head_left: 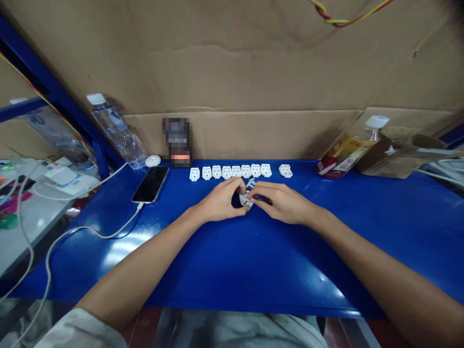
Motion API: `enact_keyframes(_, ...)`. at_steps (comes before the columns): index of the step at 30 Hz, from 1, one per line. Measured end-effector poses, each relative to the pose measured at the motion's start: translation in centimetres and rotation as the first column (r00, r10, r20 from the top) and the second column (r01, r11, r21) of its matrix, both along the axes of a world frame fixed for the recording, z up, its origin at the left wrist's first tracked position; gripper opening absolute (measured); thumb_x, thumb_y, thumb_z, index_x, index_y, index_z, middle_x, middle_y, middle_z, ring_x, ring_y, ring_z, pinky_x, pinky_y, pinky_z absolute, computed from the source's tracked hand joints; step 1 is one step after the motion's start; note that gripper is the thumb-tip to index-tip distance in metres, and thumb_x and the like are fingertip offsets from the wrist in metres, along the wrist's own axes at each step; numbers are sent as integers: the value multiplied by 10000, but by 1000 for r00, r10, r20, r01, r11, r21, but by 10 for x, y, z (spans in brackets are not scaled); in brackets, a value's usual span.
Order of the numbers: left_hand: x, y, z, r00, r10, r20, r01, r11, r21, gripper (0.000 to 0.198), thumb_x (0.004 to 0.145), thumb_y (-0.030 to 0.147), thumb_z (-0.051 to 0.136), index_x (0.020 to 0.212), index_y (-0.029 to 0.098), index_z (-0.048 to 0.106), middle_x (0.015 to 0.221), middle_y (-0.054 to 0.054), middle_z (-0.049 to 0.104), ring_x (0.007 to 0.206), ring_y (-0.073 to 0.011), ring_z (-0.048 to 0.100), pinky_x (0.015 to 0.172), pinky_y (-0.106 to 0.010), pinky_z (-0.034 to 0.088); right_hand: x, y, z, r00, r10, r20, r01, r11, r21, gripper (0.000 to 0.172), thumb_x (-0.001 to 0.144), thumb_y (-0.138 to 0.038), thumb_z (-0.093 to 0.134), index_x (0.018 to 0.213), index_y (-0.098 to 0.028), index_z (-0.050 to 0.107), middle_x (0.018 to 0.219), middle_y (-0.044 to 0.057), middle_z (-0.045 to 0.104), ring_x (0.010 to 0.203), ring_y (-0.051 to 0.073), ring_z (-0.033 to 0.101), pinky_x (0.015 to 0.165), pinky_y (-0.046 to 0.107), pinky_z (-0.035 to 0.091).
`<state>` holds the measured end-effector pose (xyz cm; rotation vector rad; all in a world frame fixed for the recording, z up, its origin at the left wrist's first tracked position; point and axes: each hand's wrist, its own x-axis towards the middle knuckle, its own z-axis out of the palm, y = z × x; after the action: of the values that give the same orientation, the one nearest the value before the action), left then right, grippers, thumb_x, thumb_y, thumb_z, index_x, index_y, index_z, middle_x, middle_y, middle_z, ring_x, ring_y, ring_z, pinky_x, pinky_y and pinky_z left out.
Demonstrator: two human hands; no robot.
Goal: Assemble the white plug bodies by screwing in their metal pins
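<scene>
Curling around a white part, the left hand is holding it at the blue table, near similar parts; the right hand is pinching a dark tool beside it.

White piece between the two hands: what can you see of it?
The white piece is small and plastic-looking, with dark openings in its visible face. The left hand holds it between fingers and thumb; the right hand has a dark tool at or just over it. Fingers hide part of it. Whether it touches the blue table is unclear.
</scene>
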<state>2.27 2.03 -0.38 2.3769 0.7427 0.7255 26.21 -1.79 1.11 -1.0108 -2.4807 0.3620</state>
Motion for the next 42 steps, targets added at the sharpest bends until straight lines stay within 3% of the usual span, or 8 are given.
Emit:
enact_keyframes(7, -1, -1, 2, 1000, -4, -8, 4, 1000, 18, 264, 849, 329, 745, 946, 240, 516, 999, -14, 613, 934, -205, 593, 847, -372, 491, 2, 6, -5, 979, -205, -13, 205, 976, 72, 177, 1058, -307, 532, 1111, -243, 688, 1028, 60, 715, 871, 225, 687, 751, 367, 540)
enact_keyframes(13, -1, -1, 3, 1000, -11, -6, 11, 1000, 20, 258, 850, 330, 748, 934, 237, 522, 992, -19, 622, 938, -213, 596, 857, -382, 502, 6, 8, -6, 948, -292, -125, 306, 945, 118, 384, 1050, -355, 526, 1410, -241, 598, 1244, 123, 701, 994, 285, 712, 872, 475, 595)
enact_keyframes(16, 0, 0, 2, 1000, -11, 2, 11, 1000, 30, 256, 846, 332, 749, 923, 236, 524, 982, -23, 624, 942, -219, 602, 866, -389, 511, 5, 5, 1, 935, -262, -238, 301, 942, 147, 395, 1073, -289, 430, 1434, -249, 586, 1196, 121, 701, 1032, 291, 703, 932, 523, 592)
enact_keyframes(19, 0, 1, 0, 1000, -25, 9, 25, 999, 37, 241, 844, 324, 746, 879, 230, 527, 997, -35, 632, 976, -231, 617, 896, -405, 521, 0, 0, 6, 896, -238, -376, 322, 929, 180, 349, 1060, -285, 480, 1378, -279, 622, 1157, 96, 725, 1026, 285, 720, 943, 529, 611)
enact_keyframes(25, 1, 1, -3, 998, -44, 46, 42, 998, 40, 191, 848, 296, 750, 847, 217, 577, 1045, -46, 643, 1009, -227, 643, 955, -415, 535, -17, -15, 10, 687, -179, -705, 297, 954, 47, 285, 1002, -287, 660, 1286, -276, 631, 1186, 75, 776, 1063, 259, 783, 1014, 489, 648)
enact_keyframes(29, 0, -1, -1, 998, -44, 50, 43, 999, 30, 164, 854, 286, 752, 862, 221, 602, 1041, -40, 649, 1007, -221, 649, 972, -421, 538, -24, -22, 16, 596, -171, -784, 269, 963, -5, 400, 957, -282, 746, 1330, -305, 602, 1145, 66, 784, 1022, 265, 802, 905, 463, 708)
enact_keyframes(32, 0, -1, -1, 998, -55, 42, 54, 998, 13, 148, 861, 286, 750, 880, 229, 616, 1024, -36, 652, 1023, -228, 651, 988, -439, 536, -28, -25, 15, 594, -164, -788, 269, 963, 3, 464, 930, -293, 784, 1361, -331, 618, 1120, 54, 783, 996, 274, 810, 868, 460, 730)
enact_keyframes(42, -1, 0, -4, 998, -54, 44, 54, 999, 6, 143, 866, 292, 756, 954, 238, 658, 1014, -30, 640, 1022, -225, 643, 983, -437, 542, -35, -26, -2, 641, -138, -755, 204, 979, -5, 375, 931, -280, 782, 1284, -304, 660, 1137, 56, 776, 988, 263, 810, 853, 444, 737)
